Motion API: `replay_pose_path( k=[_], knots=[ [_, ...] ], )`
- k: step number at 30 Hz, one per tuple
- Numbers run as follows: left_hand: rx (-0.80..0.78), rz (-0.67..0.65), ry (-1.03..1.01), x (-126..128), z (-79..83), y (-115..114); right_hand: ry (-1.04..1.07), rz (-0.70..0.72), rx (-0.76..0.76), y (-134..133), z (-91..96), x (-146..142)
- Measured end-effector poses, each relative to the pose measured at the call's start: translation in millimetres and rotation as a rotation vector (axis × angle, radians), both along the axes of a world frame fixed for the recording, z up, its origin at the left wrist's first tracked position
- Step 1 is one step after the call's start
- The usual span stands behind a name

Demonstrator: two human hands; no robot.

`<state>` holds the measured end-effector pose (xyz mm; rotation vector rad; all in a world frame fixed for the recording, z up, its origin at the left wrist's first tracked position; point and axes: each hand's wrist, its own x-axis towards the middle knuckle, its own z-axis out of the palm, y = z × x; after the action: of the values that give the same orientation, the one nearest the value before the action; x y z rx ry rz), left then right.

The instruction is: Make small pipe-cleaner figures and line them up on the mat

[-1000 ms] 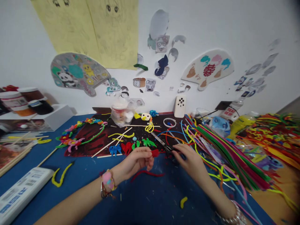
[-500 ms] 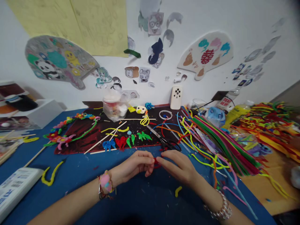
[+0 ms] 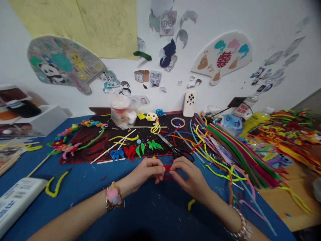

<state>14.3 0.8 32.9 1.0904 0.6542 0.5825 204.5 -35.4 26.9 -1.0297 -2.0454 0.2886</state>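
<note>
A red pipe cleaner (image 3: 167,168) is stretched between my two hands, just in front of the dark mat. My left hand (image 3: 150,170) pinches one side of it with thumb and fingertips. From the other side my right hand (image 3: 187,174) grips it, fingers bent around it. Part of the red piece is hidden by my fingers. Right behind my hands lie black-handled scissors (image 3: 173,147). Small twisted pipe-cleaner shapes in blue (image 3: 117,154), red (image 3: 130,152) and green (image 3: 140,150) sit in a row on the mat's front edge.
Loose pipe cleaners and a thick bundle (image 3: 245,154) spread over the right side. A pipe-cleaner garland (image 3: 75,130) curves at the left, near a white box (image 3: 21,197). Wooden sticks (image 3: 112,147) lie on the mat. A phone (image 3: 189,104) leans on the wall.
My right hand's fingers have bent and closed on the red pipe cleaner, where they were straighter before. More of the red piece shows between my hands.
</note>
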Motion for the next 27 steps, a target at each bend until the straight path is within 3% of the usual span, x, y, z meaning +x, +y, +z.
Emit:
replay_pose_path(
  k=[4,9,13,20,24,27],
  knots=[
    [0.016,-0.012,-0.005,0,-3.0,2,0.089,-0.003,-0.177,-1,5.1,-1],
    [0.039,-0.009,0.002,1,-5.5,1,0.117,-0.115,-0.017,-5,1.7,-9],
    [-0.029,0.003,-0.041,1,-6.1,0,0.156,-0.069,0.028,-6,0.9,-7],
    [-0.13,-0.004,-0.128,0,-8.3,0,0.346,-0.183,-0.238,-4,0.6,6],
    [-0.137,-0.022,-0.116,1,-7.4,0,0.289,-0.055,-0.36,-4,-0.7,3],
    [-0.097,-0.04,-0.067,2,-5.9,-2,0.174,0.062,-0.369,-6,0.4,-3]
  ],
)
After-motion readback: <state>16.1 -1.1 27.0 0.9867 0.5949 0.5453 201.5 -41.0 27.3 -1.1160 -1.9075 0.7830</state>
